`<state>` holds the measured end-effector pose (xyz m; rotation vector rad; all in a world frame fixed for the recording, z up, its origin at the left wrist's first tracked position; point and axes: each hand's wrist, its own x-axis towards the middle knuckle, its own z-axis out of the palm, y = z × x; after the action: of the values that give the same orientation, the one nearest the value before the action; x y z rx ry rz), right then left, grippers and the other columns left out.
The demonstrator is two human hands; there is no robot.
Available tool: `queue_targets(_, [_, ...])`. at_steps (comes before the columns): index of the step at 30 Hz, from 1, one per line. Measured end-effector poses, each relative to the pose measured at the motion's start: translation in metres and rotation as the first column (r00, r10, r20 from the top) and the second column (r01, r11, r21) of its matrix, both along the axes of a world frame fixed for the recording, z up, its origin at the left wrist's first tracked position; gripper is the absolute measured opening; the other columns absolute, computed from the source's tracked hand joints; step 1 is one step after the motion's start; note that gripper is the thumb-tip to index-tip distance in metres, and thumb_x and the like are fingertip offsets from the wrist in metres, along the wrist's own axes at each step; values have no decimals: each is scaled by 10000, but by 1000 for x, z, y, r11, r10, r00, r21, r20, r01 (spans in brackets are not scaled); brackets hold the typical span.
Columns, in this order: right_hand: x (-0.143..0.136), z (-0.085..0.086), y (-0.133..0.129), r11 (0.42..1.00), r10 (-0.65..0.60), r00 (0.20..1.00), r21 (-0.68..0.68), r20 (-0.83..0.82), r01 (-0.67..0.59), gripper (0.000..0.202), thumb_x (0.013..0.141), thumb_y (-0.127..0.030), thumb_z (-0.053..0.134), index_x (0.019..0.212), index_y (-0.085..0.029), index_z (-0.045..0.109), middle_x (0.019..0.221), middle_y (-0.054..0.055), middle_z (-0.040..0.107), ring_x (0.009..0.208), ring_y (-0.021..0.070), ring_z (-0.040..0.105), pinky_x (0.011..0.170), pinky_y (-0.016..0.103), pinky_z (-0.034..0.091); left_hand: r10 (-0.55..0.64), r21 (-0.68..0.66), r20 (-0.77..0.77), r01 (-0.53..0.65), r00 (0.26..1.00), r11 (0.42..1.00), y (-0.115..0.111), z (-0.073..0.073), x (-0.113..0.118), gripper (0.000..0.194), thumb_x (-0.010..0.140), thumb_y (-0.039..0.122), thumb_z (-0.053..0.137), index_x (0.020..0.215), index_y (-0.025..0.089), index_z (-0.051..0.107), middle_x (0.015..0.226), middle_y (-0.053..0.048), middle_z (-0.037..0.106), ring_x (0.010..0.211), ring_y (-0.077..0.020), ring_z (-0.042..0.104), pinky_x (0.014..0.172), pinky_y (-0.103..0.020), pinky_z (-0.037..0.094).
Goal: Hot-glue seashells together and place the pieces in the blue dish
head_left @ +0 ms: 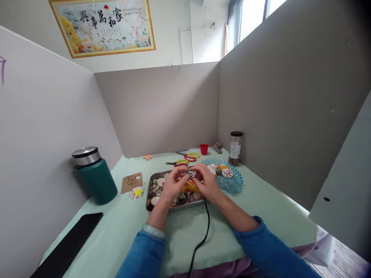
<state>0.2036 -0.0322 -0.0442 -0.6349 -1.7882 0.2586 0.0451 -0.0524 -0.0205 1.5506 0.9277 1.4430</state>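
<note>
Above a metal tray (188, 206) of shells and stones, my left hand (173, 186) and my right hand (209, 183) meet at the fingertips. Between them they pinch a small white-and-green shell-like piece (191, 173); its exact kind is too small to make out. A yellow tool (189, 188), which looks like a glue gun, lies on the tray under my hands, partly hidden by them. A black cord (206, 227) runs toward me from beside it. Just right of my right hand is a blue scalloped plate (236, 184) with decorated round pieces on it.
To the left stand a green bottle (97, 179) and a black flat panel (69, 245). A brown board (131, 182) and a speckled disc with yellow (136, 192) lie near the tray. Behind are scissors (190, 156), a red cup (204, 149) and a lidded jar (235, 148). Partitions enclose the table.
</note>
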Motion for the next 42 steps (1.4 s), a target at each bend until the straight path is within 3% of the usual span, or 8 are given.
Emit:
queue_targets(9, [0, 2, -2, 1000, 16, 1000, 22, 0, -16, 227, 841, -167, 572, 1058, -229, 554, 1032, 82, 546, 702, 155, 535, 632, 314, 508, -2, -14, 17, 2, 1000, 1000, 2, -2, 0, 296, 691, 348, 729, 924, 173, 673, 856, -46, 683, 758, -157, 622, 670, -252, 507])
queue_targets(18, [-3, -1, -2, 999, -26, 998, 23, 51, 25, 240, 878, -222, 560, 1118, -220, 563, 1073, 94, 567, 883, 193, 571, 752, 328, 516, 7, -85, 57, -2, 998, 996, 6, -4, -2, 355, 664, 379, 764, 911, 151, 652, 859, -44, 674, 710, -146, 618, 613, -252, 535])
queue_targets(24, [22, 9, 16, 989, -140, 988, -44, 61, 143, 216, 877, -254, 559, 1086, -212, 596, 1014, 72, 607, 836, 183, 587, 781, 332, 493, 92, -109, 71, -84, 993, 991, 5, -1, -1, 495, 660, 444, 757, 1041, 147, 648, 1084, -123, 676, 781, -180, 641, 602, -258, 544])
queue_targets(27, [58, 8, 38, 921, -338, 938, -178, 76, 346, 206, 851, -279, 569, 1023, -183, 631, 1002, 79, 622, 773, 179, 594, 745, 333, 487, 157, -142, 62, -147, 986, 979, 7, -2, -3, 501, 652, 478, 751, 1006, 138, 654, 1054, -125, 682, 747, -174, 636, 578, -253, 538])
queue_targets(29, [78, 3, 49, 849, -433, 875, -228, 216, 477, 210, 840, -273, 569, 1007, -174, 648, 979, 76, 638, 776, 182, 597, 761, 335, 472, 163, -158, 46, -154, 986, 975, 9, -4, -3, 498, 642, 490, 750, 977, 133, 661, 1006, -115, 690, 740, -172, 632, 578, -254, 536])
queue_targets(32, [90, -5, 52, 818, -422, 817, -223, 392, 530, 216, 824, -269, 589, 1000, -182, 678, 950, 70, 672, 843, 199, 597, 756, 307, 446, 165, -174, 25, -158, 986, 972, 9, -4, -3, 503, 634, 507, 743, 956, 128, 667, 957, -106, 697, 748, -176, 630, 587, -258, 534])
queue_targets(37, [81, -5, 48, 793, -398, 700, -162, 594, 588, 203, 803, -266, 624, 982, -225, 712, 1012, 53, 695, 987, 216, 569, 821, 277, 398, 210, -191, 33, -200, 977, 961, 7, -2, -2, 527, 581, 555, 745, 875, 122, 679, 875, -92, 702, 707, -171, 621, 580, -271, 531])
queue_targets(42, [107, 2, 52, 639, -540, 588, -161, 603, 752, 302, 871, -298, 524, 1110, -184, 671, 1130, 107, 650, 1056, 254, 541, 825, 308, 397, 215, -224, 42, -200, 976, 954, 9, -3, -2, 513, 563, 554, 748, 828, 121, 676, 849, -89, 698, 693, -165, 610, 574, -262, 521])
